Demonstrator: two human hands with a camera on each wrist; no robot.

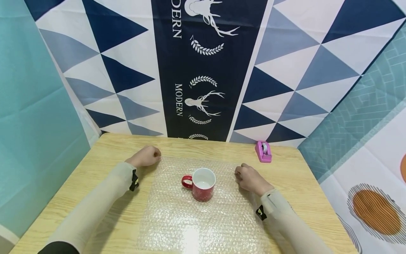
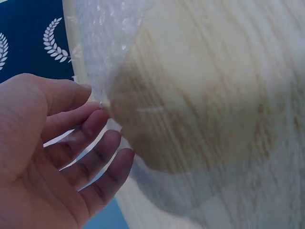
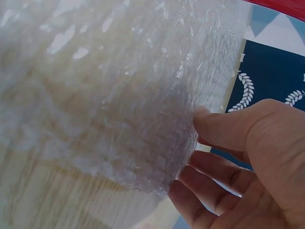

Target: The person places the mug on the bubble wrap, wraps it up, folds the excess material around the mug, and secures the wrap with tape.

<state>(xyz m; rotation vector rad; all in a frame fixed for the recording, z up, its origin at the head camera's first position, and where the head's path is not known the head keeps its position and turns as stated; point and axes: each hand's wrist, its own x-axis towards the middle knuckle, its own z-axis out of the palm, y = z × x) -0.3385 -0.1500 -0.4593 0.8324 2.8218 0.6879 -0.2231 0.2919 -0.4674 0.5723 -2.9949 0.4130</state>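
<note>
A red mug [image 1: 203,192] with a white inside stands upright on a sheet of bubble wrap [image 1: 177,218], its handle pointing left. At the sheet's far left corner is my left hand [image 1: 148,156]; in the left wrist view its thumb and index finger pinch the tip of that corner, the other fingers loosely bent. My right hand [image 1: 250,179] holds the sheet's right edge near the far corner. Its thumb [image 3: 224,129] lies over the bubble wrap in the right wrist view, with fingers beneath. Neither hand touches the mug.
A pink tape dispenser [image 1: 264,151] stands at the far right of the wooden table [image 1: 127,225]. Behind the table hangs a patterned cloth [image 1: 133,70]; a teal surface [image 1: 38,106] rises at the left.
</note>
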